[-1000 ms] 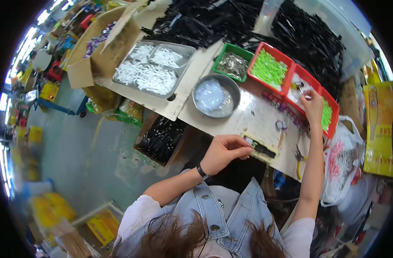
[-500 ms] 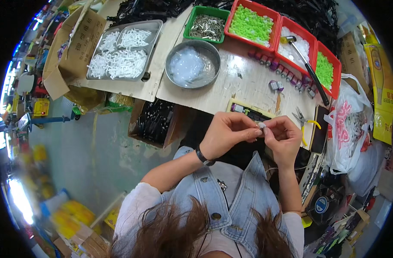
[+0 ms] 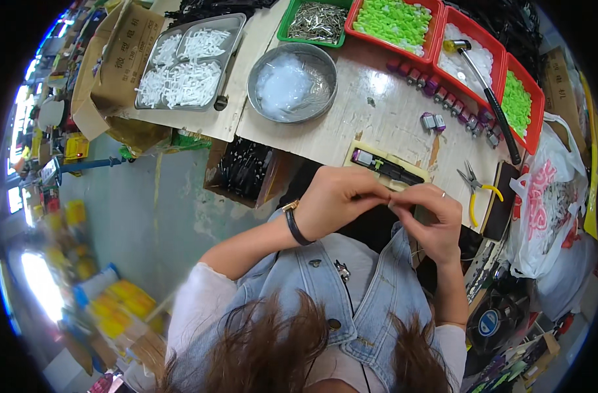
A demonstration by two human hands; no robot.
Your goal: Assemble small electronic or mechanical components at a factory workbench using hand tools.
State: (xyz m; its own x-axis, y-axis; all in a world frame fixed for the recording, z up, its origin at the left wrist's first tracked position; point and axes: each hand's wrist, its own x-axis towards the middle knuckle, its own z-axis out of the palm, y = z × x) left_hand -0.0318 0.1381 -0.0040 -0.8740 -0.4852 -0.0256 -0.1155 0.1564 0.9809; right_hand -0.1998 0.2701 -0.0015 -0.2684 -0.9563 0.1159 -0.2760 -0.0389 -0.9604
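Observation:
My left hand [image 3: 341, 202] and my right hand [image 3: 432, 219] meet at the near edge of the bench. The thumb and fingertips of each are pinched together, tip to tip. Whatever small thing they hold is hidden by the fingers. Just beyond them lies a pale yellow fixture [image 3: 356, 145] holding a long black plastic part [image 3: 402, 172] with a small silver-and-purple motor [image 3: 362, 156] at its left end. Yellow-handled pliers [image 3: 474, 187] rest to the right of my right hand, jaws apart.
A round metal bowl [image 3: 334, 85] holds translucent stuff; a divided metal tray [image 3: 225, 65] holds white parts. Behind are a green bin [image 3: 282, 29] of metal pins and red bins [image 3: 434, 46] of small pieces. A hammer [image 3: 485, 88], several motors [image 3: 433, 122] and a plastic bag [image 3: 541, 196] are at right.
Both hands have drawn slightly nearer to me, uncovering more of the fixture. The small whitish piece seen between the fingertips before is now hidden. The whole view has shifted a little.

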